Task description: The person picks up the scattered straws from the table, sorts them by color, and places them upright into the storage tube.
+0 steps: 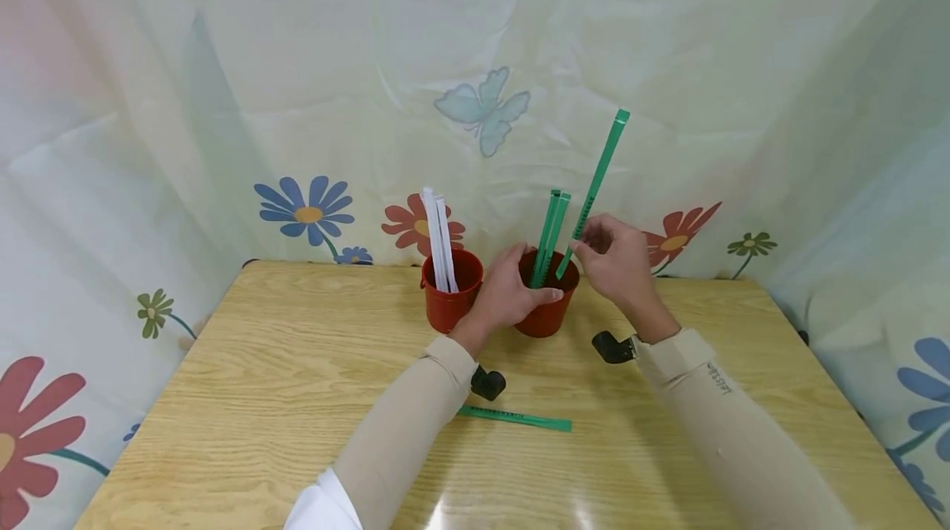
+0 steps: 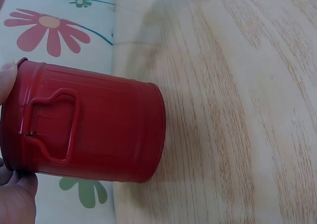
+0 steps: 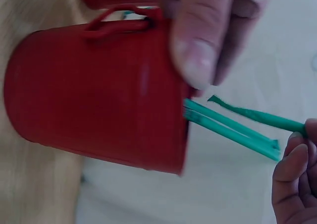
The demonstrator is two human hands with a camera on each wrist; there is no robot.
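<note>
My left hand (image 1: 506, 291) grips the rim of the right red bucket (image 1: 542, 321), thumb on the near side. In the left wrist view the wall of this small metal bucket (image 2: 106, 120) shows a folded side handle (image 2: 77, 127). Several green wrapped straws (image 1: 551, 233) stand in it, leaning slightly right. Between thumb and fingers, my right hand (image 1: 618, 260) pinches another green wrapped straw (image 1: 604, 157) with dark print, tilted, its lower end at the bucket mouth. The right wrist view has that lower end (image 3: 237, 110) just outside the rim, beside the other straws (image 3: 233, 130).
To the left stands a second red bucket (image 1: 444, 311) with white wrapped straws (image 1: 439, 237). One green wrapped straw (image 1: 519, 419) lies on the wooden table (image 1: 312, 365) near the front, partly behind the left sleeve. A flower-printed curtain (image 1: 334, 60) hangs behind the table's back edge.
</note>
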